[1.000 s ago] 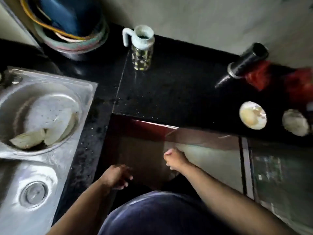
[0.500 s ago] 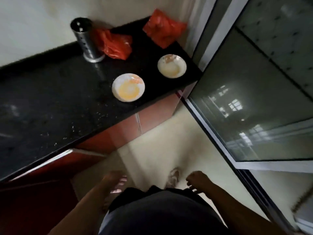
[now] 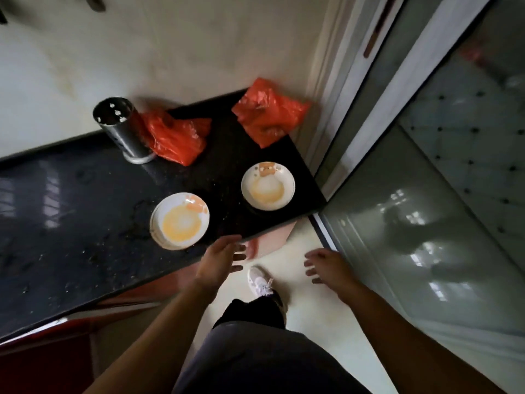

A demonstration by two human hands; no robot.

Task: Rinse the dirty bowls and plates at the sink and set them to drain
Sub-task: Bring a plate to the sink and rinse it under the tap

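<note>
Two dirty white plates with yellow residue lie on the black counter (image 3: 85, 211). The left plate (image 3: 180, 220) sits near the counter's front edge; it looks like a small stack. The right plate (image 3: 268, 185) lies close to the counter's right end. My left hand (image 3: 223, 258) hovers at the counter's front edge, just right of and below the left plate, fingers spread, holding nothing. My right hand (image 3: 326, 264) is over the floor, further right, fingers apart and empty. The sink is out of view.
A steel perforated utensil holder (image 3: 123, 132) stands at the back of the counter beside two orange plastic bags (image 3: 176, 137) (image 3: 268, 115). A glass sliding door (image 3: 426, 223) runs along the right. My shoe (image 3: 260, 281) is on the pale floor.
The view has swung from the sink to the counter's right end and closed in on the plates. Both hands have risen from my sides toward the counter edge, fingers spreading.
</note>
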